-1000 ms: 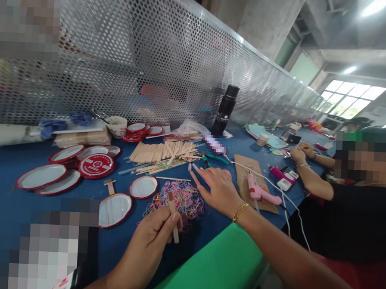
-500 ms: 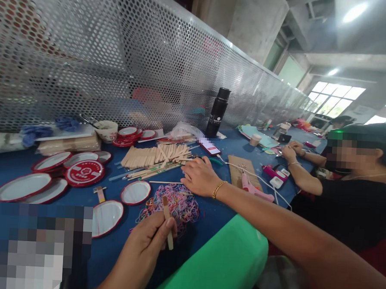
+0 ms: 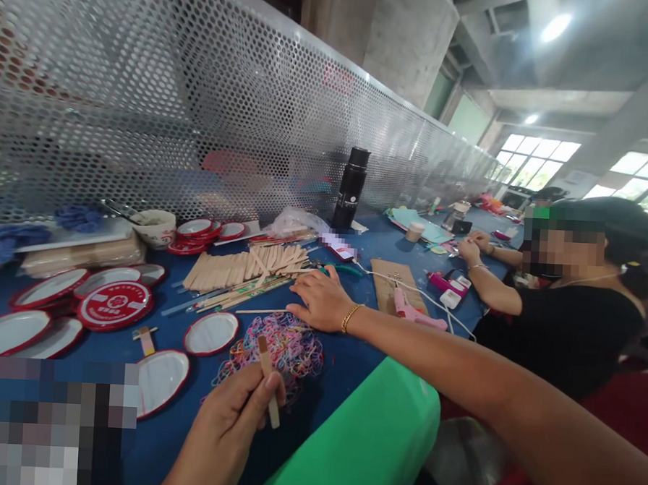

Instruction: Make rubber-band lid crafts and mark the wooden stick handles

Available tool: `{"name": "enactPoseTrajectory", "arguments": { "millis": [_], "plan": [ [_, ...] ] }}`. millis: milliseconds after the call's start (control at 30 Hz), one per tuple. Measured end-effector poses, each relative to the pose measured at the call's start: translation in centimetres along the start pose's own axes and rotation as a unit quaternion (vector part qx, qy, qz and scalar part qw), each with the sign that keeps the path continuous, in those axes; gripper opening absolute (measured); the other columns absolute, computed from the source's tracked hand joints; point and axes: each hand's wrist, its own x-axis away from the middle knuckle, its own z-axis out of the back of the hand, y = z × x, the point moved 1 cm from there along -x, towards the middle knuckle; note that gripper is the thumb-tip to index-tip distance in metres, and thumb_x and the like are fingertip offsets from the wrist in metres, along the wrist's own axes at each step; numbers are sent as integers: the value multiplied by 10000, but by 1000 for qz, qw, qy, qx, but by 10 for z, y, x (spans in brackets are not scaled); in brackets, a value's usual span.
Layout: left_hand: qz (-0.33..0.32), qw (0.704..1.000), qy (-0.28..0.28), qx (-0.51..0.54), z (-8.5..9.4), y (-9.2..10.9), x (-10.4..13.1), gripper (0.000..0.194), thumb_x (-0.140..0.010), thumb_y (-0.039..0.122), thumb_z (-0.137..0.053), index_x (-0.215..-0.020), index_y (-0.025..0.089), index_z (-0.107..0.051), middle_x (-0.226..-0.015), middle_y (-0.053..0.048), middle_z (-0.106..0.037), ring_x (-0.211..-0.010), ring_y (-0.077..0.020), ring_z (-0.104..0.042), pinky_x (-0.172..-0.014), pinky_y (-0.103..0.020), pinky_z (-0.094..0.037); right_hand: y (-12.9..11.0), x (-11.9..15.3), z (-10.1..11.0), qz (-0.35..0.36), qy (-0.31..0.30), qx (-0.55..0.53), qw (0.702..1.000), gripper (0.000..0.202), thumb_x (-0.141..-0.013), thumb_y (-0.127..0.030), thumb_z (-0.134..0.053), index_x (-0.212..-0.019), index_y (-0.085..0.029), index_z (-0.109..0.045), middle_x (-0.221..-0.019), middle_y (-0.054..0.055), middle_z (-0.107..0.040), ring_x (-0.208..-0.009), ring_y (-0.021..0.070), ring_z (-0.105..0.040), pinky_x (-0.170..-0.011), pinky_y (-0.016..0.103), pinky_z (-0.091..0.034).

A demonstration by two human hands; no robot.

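Note:
My left hand [image 3: 239, 404] pinches a short flat wooden craft stick [image 3: 269, 384] with a brown upper end, held upright in front of a tangled pile of coloured rubber bands [image 3: 291, 346]. Beyond the pile, my right hand [image 3: 321, 298] rests low over the table, fingers stretched out, a gold bracelet on its wrist. A thin wooden stick [image 3: 260, 311] runs up to its thumb side; whether they touch, I cannot tell. Just past the fingers lie many loose craft sticks [image 3: 230, 266]. A small stick piece with bands [image 3: 146, 340] sits beside a red-rimmed lid [image 3: 163, 379].
More red-rimmed lids [image 3: 115, 305] crowd the left. A black bottle [image 3: 351, 190] and a phone [image 3: 337, 247] stand and lie behind. Right are a pink glue gun [image 3: 415, 312] with a white cable and a co-worker [image 3: 575, 306]. A green cover [image 3: 362, 433] fills the near edge.
The whole view has turned slightly right, so things sit further left. Both hands keep nearly the same pose, the left one still with the craft stick.

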Motion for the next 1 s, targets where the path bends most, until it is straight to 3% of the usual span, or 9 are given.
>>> {"name": "enactPoseTrajectory", "arguments": {
  "millis": [200,533,667,833,1000],
  "plan": [
    [-2,1000,-6,-5,0,2,0,484,-950,537,-463,-640,216,-650,-570,-5,-596,-515,-156,-545,-505,-239,-425,-1,2,-2,-4,27,19,999,589,-989,-643,-443,-1209,-141,-660,-1235,147,-708,-1221,308,-509,-1132,591,-139],
    [0,1000,-11,2,-2,-1,2,434,-962,484,-470,-664,213,-633,-597,3,-590,-548,-153,-545,-535,-241,-423,-1,-4,-2,5,48,41,998,638,-975,-691,-402,-1044,-131,-702,-1081,147,-733,-1108,306,-539,-1104,544,-196],
    [2,1000,-15,4,-2,0,2,431,-967,475,-466,-664,213,-626,-595,5,-581,-546,-152,-531,-533,-242,-412,2,-5,2,12,40,25,999,538,-1004,-606,-444,-1076,-151,-722,-1098,114,-758,-1112,290,-575,-1125,538,-153],
    [1,1000,-16,16,-2,2,3,429,-969,478,-467,-670,214,-626,-607,0,-585,-567,-158,-538,-547,-246,-411,16,-1,24,-25,47,-26,998,353,-1068,-385,-422,-1210,-241,-711,-1178,36,-764,-1119,218,-602,-1079,444,-216],
    [10,999,-22,25,-2,1,3,425,-972,480,-472,-677,215,-628,-614,-1,-588,-562,-157,-535,-541,-244,-406,27,9,32,-64,21,7,998,301,-1018,-305,-502,-984,-222,-790,-992,45,-774,-1004,211,-612,-958,394,-278]
  ]
}}
